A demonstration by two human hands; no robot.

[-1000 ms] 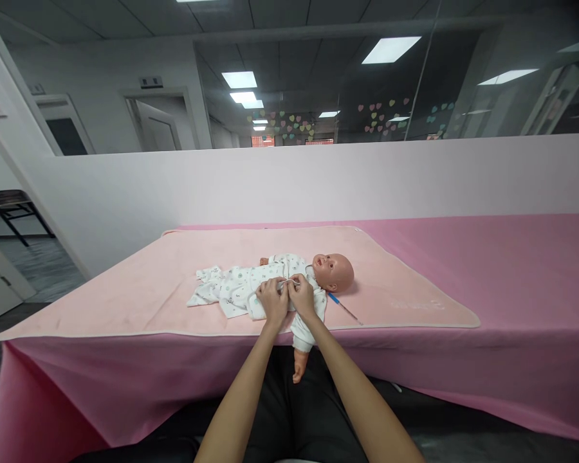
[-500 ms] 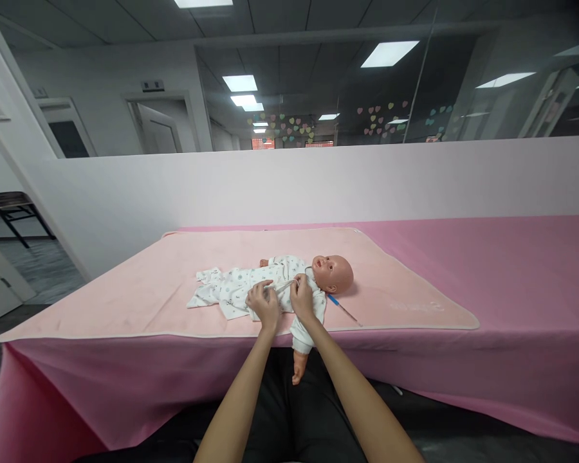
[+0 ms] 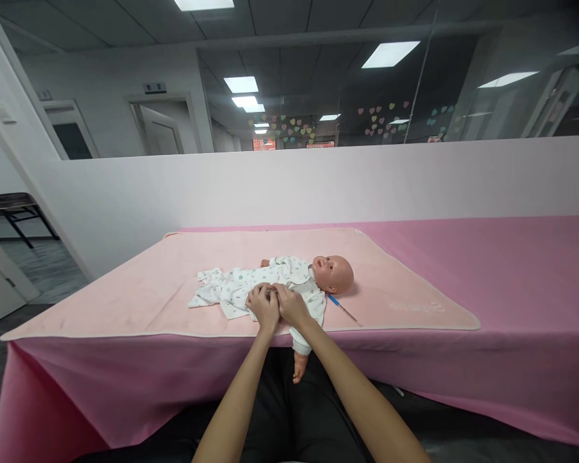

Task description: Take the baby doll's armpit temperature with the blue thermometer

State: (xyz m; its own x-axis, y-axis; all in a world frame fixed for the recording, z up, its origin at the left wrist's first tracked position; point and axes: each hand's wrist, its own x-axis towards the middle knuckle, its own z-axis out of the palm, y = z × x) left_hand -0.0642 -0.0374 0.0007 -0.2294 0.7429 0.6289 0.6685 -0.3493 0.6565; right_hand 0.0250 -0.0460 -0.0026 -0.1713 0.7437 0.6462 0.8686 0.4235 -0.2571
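A bald baby doll (image 3: 332,273) lies on its back, its head to the right, dressed in a white patterned baby outfit (image 3: 241,283). Over the near side of its body, my left hand (image 3: 264,305) has its fingers curled and pinched at the garment. Right against it, my right hand (image 3: 290,304) is closed too, its fingertips meeting those of the left. The bit of cloth between them is hidden by the fingers. One doll arm (image 3: 300,366) hangs over the table's front edge. Beside the doll's neck lies a thin stick with a blue end (image 3: 335,300).
Under the doll is a peach-coloured mat (image 3: 145,296) on a table with a pink cloth (image 3: 525,276). A low white wall (image 3: 367,186) with glass above it stands behind the table. At the left, a dark-legged table (image 3: 22,212) shows through an opening.
My right hand has moved left, away from the doll's neck, down to my left hand. The strip of cloth stretched between the hands no longer shows. The doll lies as before.
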